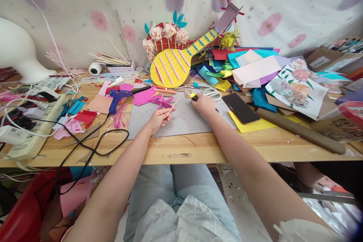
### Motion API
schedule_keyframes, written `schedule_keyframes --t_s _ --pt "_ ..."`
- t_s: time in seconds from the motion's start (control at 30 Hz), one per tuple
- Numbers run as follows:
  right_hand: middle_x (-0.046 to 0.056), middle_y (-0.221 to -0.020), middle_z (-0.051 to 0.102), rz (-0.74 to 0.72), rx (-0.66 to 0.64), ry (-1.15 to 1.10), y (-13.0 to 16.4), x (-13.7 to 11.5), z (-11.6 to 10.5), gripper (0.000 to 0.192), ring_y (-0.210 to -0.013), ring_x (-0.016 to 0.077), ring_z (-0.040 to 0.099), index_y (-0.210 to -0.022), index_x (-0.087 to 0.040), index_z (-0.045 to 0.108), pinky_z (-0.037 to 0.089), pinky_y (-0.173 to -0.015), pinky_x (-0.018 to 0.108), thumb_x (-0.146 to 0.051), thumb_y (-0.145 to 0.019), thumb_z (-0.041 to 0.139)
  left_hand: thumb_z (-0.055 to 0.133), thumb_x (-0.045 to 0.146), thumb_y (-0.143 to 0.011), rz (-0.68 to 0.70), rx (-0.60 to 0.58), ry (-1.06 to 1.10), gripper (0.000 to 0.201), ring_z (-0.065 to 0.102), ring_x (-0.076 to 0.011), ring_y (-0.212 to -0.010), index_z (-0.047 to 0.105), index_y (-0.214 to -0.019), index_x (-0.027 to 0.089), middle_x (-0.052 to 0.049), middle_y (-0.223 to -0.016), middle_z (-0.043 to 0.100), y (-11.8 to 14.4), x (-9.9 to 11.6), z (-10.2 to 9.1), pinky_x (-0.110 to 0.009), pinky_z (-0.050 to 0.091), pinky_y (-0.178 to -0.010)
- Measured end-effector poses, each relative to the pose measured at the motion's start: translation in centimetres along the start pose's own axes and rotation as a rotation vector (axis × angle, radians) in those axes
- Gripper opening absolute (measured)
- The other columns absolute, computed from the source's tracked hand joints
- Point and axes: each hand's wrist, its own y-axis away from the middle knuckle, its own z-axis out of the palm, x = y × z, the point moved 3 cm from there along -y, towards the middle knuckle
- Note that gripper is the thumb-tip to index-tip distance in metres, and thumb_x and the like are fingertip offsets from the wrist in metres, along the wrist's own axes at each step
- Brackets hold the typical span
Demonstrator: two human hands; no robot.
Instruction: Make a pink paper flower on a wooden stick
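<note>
Between the fingers of my left hand is a thin wooden stick, slanting up to the right above the grey cutting mat. My right hand is closed around a small yellow-and-black tool at the mat's far right part; its kind is mostly hidden by the hand. Just beyond my left hand lies a magenta paper flower, with magenta paper sheets beside it. Grey-handled scissors lie right behind my right hand.
A blue glue gun with a looping black cord stands left of the mat. Right of it, a phone rests on yellow paper. A yellow paper lute leans at the back. Paper piles and a cardboard tube fill the right side.
</note>
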Motion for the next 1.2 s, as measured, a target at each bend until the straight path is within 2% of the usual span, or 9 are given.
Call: schedule_keyframes --t_s 0.17,0.27,0.43,0.53,0.63,0.73,0.9,1.07,1.2 --pt "0.010 -0.094 0.067 0.002 0.027 0.020 0.1 1.5 -0.2 0.032 -0.088 0.0252 0.060 -0.101 -0.021 0.059 0.039 -0.068 0.030 -0.039 -0.081 0.041 0.056 0.020 -0.073 -0.021 0.004 -0.007 0.036 0.021 -0.0004 -0.036 0.056 -0.107 0.008 0.004 -0.053 0.044 -0.1 0.1 0.0 -0.017 0.007 -0.037" --pt "0.009 -0.094 0.067 -0.120 0.009 0.024 2.2 -0.4 0.2 0.032 -0.086 0.0232 0.060 -0.102 -0.022 0.058 0.038 -0.068 0.029 -0.039 -0.081 0.042 0.057 0.021 -0.072 -0.014 0.008 -0.005 0.032 0.021 -0.0002 -0.036 0.057 -0.102 0.010 0.005 -0.053 0.044 -0.2 0.1 0.1 -0.016 0.007 -0.037" --pt "0.008 -0.089 0.067 -0.331 -0.033 0.027 4.3 -3.6 0.9 0.029 -0.081 0.0224 0.061 -0.098 -0.022 0.058 0.037 -0.066 0.029 -0.038 -0.079 0.043 0.055 0.020 -0.072 0.059 0.029 -0.072 0.010 0.024 0.0003 -0.037 0.055 -0.069 0.010 0.003 -0.054 0.047 -0.2 0.0 0.2 -0.015 0.011 -0.036" --pt "0.008 -0.091 0.067 -0.268 -0.024 0.019 3.0 -3.0 0.6 0.030 -0.084 0.0230 0.061 -0.100 -0.022 0.059 0.038 -0.067 0.029 -0.038 -0.080 0.042 0.053 0.018 -0.073 0.059 0.047 -0.094 0.014 0.024 -0.0002 -0.036 0.059 -0.082 0.010 0.004 -0.053 0.045 -0.1 -0.1 0.2 -0.015 0.011 -0.036" --pt "0.010 -0.096 0.066 -0.090 -0.009 0.005 0.8 -0.9 0.0 0.032 -0.088 0.0237 0.060 -0.102 -0.021 0.059 0.039 -0.068 0.029 -0.038 -0.081 0.040 0.054 0.019 -0.073 0.035 0.056 -0.098 0.033 0.023 -0.0005 -0.036 0.058 -0.105 0.010 0.005 -0.053 0.045 0.0 -0.1 0.2 -0.016 0.012 -0.037" --pt "0.010 -0.097 0.066 0.046 -0.003 -0.003 -0.3 0.9 -0.3 0.033 -0.090 0.0245 0.060 -0.102 -0.021 0.059 0.039 -0.067 0.029 -0.039 -0.081 0.041 0.055 0.021 -0.073 0.034 0.051 -0.092 0.041 0.025 -0.0003 -0.037 0.055 -0.111 0.009 0.004 -0.055 0.047 0.0 0.1 0.3 -0.016 0.012 -0.037" --pt "0.007 -0.090 0.067 -0.142 -0.008 0.011 2.4 -0.7 0.2 0.031 -0.084 0.0233 0.061 -0.099 -0.022 0.059 0.038 -0.066 0.028 -0.040 -0.081 0.041 0.057 0.019 -0.071 0.049 0.066 -0.081 0.037 0.026 -0.0002 -0.038 0.057 -0.107 0.010 0.003 -0.058 0.051 -0.1 0.0 0.3 -0.015 0.013 -0.037" --pt "0.007 -0.091 0.067 -0.313 -0.041 0.047 4.5 -3.2 0.8 0.028 -0.082 0.0221 0.061 -0.097 -0.022 0.058 0.037 -0.066 0.027 -0.037 -0.079 0.043 0.057 0.022 -0.073 0.067 0.044 -0.098 0.014 0.025 0.0006 -0.037 0.060 -0.077 0.009 0.001 -0.058 0.051 -0.1 -0.1 0.2 -0.015 0.012 -0.036" --pt "0.008 -0.090 0.067 -0.233 -0.006 0.032 2.9 -2.8 0.8 0.029 -0.082 0.0223 0.061 -0.098 -0.022 0.058 0.038 -0.066 0.028 -0.037 -0.080 0.041 0.056 0.019 -0.073 0.031 0.056 -0.066 0.026 0.024 0.0003 -0.037 0.061 -0.096 0.009 0.003 -0.055 0.048 -0.1 0.0 0.2 -0.015 0.011 -0.037"
